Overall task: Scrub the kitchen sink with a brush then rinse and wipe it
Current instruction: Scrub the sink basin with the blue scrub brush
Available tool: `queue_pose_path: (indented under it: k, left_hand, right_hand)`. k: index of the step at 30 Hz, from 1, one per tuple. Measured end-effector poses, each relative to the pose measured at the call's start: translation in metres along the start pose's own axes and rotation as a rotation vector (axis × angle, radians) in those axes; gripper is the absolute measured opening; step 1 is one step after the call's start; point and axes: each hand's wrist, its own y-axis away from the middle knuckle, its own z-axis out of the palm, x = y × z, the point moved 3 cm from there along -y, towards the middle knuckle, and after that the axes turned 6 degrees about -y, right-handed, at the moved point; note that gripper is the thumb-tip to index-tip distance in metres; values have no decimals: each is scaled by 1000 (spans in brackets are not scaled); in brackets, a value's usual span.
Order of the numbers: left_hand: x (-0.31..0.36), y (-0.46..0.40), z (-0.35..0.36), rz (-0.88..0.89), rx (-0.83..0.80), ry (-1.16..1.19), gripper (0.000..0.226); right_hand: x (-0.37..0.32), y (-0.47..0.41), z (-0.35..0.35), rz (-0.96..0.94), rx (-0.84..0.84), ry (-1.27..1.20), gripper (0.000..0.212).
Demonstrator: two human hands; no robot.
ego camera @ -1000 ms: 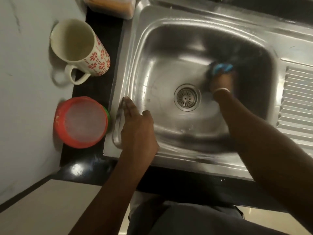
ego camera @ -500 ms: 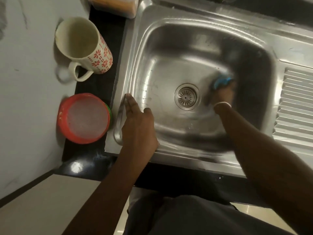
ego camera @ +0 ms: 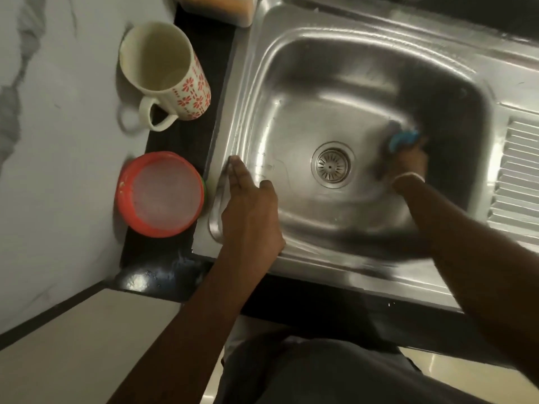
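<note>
- The brush [ego camera: 404, 139], blue, sits low inside the steel sink [ego camera: 291, 68], against the basin floor to the right of the round drain strainer [ego camera: 332, 164]; it is blurred, so its bristles cannot be made out.
- The right hand [ego camera: 408, 164] grips the brush from behind, fingers curled round it, a pale band at the wrist; the arm reaches in over the sink's near rim.
- The left hand [ego camera: 250, 208] rests on the sink's left rim at the near corner, its fingers [ego camera: 237, 173] straight and pressed together along the rim, the thumb set apart over the basin's edge.
- A ribbed draining board [ego camera: 519, 176] forms the sink's right side.
- On the dark table [ego camera: 163, 258] left of the sink stands a cream mug [ego camera: 166, 74] with red flower prints, its handle towards the viewer.
- Nearer, just beside the sink's left edge, lies a red round container [ego camera: 160, 193] with a cloudy lid.
- A pale marbled wall [ego camera: 58, 112] borders the table on the left.
</note>
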Motion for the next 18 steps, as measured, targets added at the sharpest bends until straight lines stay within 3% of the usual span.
queue_pose_path:
  k: [1,3,5,8,10,13,16,18]
  left_hand:
    - [1,0,0,5,5,-2,74]
    - [4,-1,-1,6,1,-9,72]
    - [5,-3,-2,-8,-22,-22,74]
    - [8,-6,-3,-14,-23,-24,83]
    - [8,-6,-4,-14,-11,-12,91]
    - [6,-4,-4,-22,-20,7,78]
    - [2,-1,-3,-12,-28,14,77]
    - [1,0,-3,1,-25,17,77]
  right_hand:
    - [11,2,-6,37,34,61,64]
    - [-7,15,7,-63,85,-1,42]
    - [-48,31,45,-203,4,-54,33]
    - [-80,77,114,-355,-346,183,54]
    - [-66,122,131,-522,-567,358,51]
    - [-21,160,111,-701,-819,665,49]
    - [-28,147,95,-824,-766,804,48]
    - [-65,107,99,-740,-602,711,49]
